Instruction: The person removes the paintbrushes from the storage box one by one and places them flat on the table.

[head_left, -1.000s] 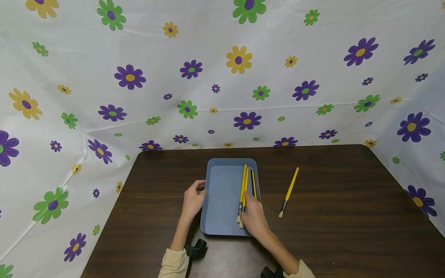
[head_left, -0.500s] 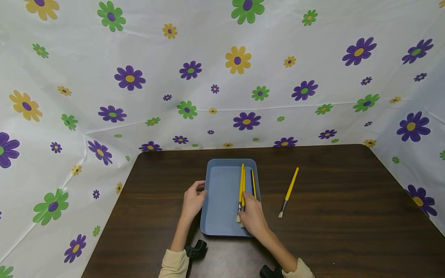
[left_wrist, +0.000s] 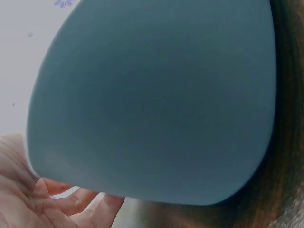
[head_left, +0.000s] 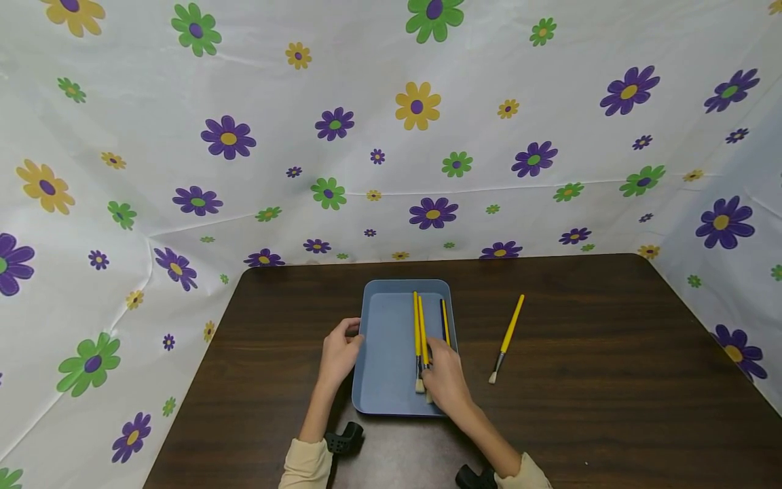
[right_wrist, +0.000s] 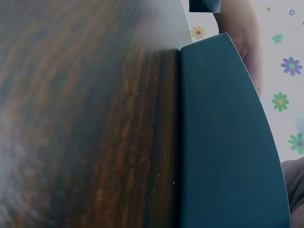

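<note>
In the head view a blue-grey tray lies on the table. My left hand holds its left side, thumb at the rim; in the left wrist view the fingers partly vanish behind the tray wall. My right hand reaches over the tray's right part and pinches a yellow-handled paintbrush near its ferrule. A second yellow paintbrush lies close along its left, pale bristles toward me. Another yellow handle lies along the right wall, a dark strip beside it, its lower end hidden by my hand.
A single yellow paintbrush lies on the brown table, right of the tray. A white cloth with printed flowers hangs behind the table. A black wrist mount sits under the left wrist, with a similar one at the right.
The handle tops of the two middle paintbrushes have swung left, and the brushes stand slightly further apart. My right hand has shifted very little; the left hand and tray stay in place.
</note>
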Demonstrator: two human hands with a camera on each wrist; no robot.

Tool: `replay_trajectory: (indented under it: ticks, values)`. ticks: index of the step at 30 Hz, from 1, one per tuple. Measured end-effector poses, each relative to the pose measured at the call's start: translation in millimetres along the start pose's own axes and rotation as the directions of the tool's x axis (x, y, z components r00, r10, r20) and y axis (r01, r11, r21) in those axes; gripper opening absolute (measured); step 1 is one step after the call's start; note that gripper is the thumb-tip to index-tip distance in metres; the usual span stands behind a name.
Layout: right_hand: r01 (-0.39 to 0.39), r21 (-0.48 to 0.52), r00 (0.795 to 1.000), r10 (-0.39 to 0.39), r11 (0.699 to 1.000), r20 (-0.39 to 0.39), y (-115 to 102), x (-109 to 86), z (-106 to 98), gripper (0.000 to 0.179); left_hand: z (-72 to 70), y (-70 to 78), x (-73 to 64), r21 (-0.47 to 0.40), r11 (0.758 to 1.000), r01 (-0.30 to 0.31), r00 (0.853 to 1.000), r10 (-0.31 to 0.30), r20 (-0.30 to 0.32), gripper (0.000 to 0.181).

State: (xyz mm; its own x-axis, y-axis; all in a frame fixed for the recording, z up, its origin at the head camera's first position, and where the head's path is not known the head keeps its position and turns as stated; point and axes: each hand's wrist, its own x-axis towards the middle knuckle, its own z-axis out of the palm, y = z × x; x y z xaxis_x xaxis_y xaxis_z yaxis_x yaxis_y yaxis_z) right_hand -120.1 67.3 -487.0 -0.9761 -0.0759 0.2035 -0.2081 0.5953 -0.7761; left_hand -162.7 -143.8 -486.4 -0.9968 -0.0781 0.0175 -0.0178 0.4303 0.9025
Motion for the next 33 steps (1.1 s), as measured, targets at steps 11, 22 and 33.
replay_trajectory:
  ticks: [11, 22, 33]
  values:
    - [-0.023, -0.09, 0.999, 0.02, 0.996, -0.026, -1.0, 5.8, 3.4, 0.051, 1.5, 0.2, 1.4, -0.005, 1.0, -0.004, 1.0, 0.004, 0.001, 0.034]
    - [-0.005, -0.104, 0.997, -0.002, 0.995, -0.071, 0.0, 6.1, 5.9, 0.045, 1.6, -1.1, 1.9, 0.009, 1.0, -0.01, 1.0, 0.01, -0.008, 0.034]
    - [0.029, -0.066, 0.997, -0.034, 0.997, -0.074, 3.1, 6.5, 8.1, 0.037, 1.6, -0.9, 2.0, 0.016, 1.0, -0.011, 1.0, 0.011, -0.019, 0.033]
